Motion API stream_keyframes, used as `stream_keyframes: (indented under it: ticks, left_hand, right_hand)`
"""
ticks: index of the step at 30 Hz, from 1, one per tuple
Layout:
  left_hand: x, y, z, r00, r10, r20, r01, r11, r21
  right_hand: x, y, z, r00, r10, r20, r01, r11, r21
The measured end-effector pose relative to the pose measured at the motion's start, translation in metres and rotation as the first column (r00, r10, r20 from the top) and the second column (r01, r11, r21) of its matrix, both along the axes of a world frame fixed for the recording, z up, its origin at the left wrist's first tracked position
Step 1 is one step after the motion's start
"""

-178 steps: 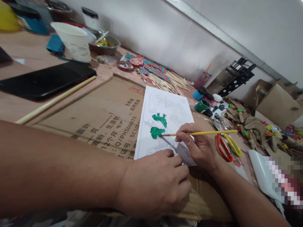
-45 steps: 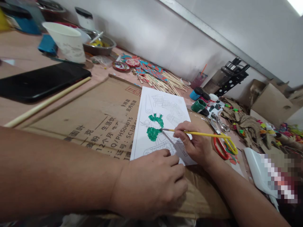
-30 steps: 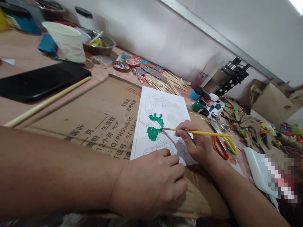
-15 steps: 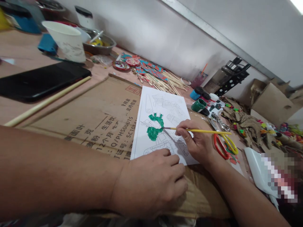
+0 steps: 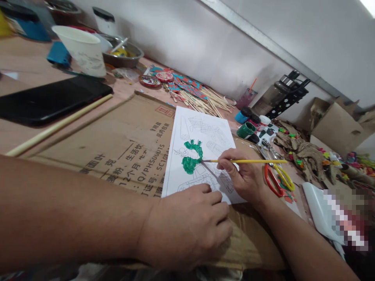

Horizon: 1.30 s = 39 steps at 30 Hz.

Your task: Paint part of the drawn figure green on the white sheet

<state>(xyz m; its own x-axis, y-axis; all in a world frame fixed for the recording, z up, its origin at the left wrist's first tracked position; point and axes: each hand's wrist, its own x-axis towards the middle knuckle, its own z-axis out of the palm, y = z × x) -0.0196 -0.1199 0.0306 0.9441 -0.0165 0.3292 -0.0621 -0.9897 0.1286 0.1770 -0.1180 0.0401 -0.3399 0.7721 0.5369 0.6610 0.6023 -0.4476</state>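
My right hand (image 5: 244,177) pinches a yellow-handled paintbrush (image 5: 252,161) between thumb and fingers. Its tip touches the edge of a green painted patch on a white sheet of paper (image 5: 211,117). Black outline drawings cover the sheet, and green fills a curved shape left of its middle. Across the sheet's lower edge rests my left hand (image 5: 187,224), fingers curled in and pressed together; its fingertips and anything beneath them are hidden. Under the sheet lies a flat piece of printed cardboard (image 5: 117,136). Close beyond my right hand is an open green paint jar (image 5: 246,130).
Scissors (image 5: 274,181) with red and yellow handles lie right of my right hand. Thin wooden sticks (image 5: 196,103) are heaped behind the sheet. At left are a black phone (image 5: 55,99), a paper cup (image 5: 83,52) and a metal bowl (image 5: 125,58). Dark bottles (image 5: 278,93) stand by the wall.
The brush has tilted slightly in my right hand: its tip sits a little lower and its back end a little higher. My left hand and the sheet have stayed in place.
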Motion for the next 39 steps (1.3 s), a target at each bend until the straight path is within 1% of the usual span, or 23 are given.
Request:
stream_keyframes:
  ticks: [4, 12, 19, 26, 30, 34, 37, 39]
  left_hand:
    - [0.0004, -0.0001, 0.0016, 1.0, -0.009, -0.023, 0.009, 1.0, -0.006]
    - [0.0003, -0.0007, 0.0011, 1.0, -0.004, -0.015, 0.004, 1.0, -0.004]
    - [0.0005, 0.0002, 0.0006, 1.0, -0.012, -0.021, 0.011, 1.0, -0.003]
    - [0.0004, -0.0006, 0.0031, 0.998, -0.014, -0.065, 0.013, 1.0, -0.01]
    - [0.0001, -0.0002, 0.0045, 0.997, -0.015, -0.075, 0.015, 1.0, -0.01]
    - [0.0005, 0.0003, 0.0041, 0.998, -0.017, -0.068, 0.017, 1.0, -0.005]
    - [0.0009, 0.0004, 0.0029, 0.998, -0.016, -0.053, 0.016, 1.0, 0.002]
    - [0.001, 0.0003, 0.0023, 0.999, -0.011, -0.044, 0.011, 1.0, 0.004]
  right_hand:
    - [0.0013, -0.0017, 0.0006, 1.0, -0.002, -0.029, 0.001, 1.0, -0.025]
    - [-0.0014, 0.0009, 0.0038, 0.999, -0.035, -0.011, 0.035, 0.999, 0.038]
    - [-0.001, 0.0004, 0.002, 0.999, -0.04, -0.011, 0.04, 0.999, -0.002]
    - [0.0017, -0.0005, -0.002, 0.997, -0.029, -0.074, 0.026, 0.999, -0.037]
    - [0.0008, -0.0007, -0.0019, 0.995, -0.037, -0.095, 0.035, 0.999, -0.013]
    - [-0.0019, -0.0001, 0.0029, 0.998, -0.044, -0.044, 0.045, 0.998, 0.031]
    - [-0.0014, -0.0001, 0.0055, 0.999, -0.029, 0.021, 0.029, 1.0, 0.003]
    - [0.0001, -0.0007, 0.0053, 0.999, -0.027, 0.032, 0.028, 1.0, -0.009]
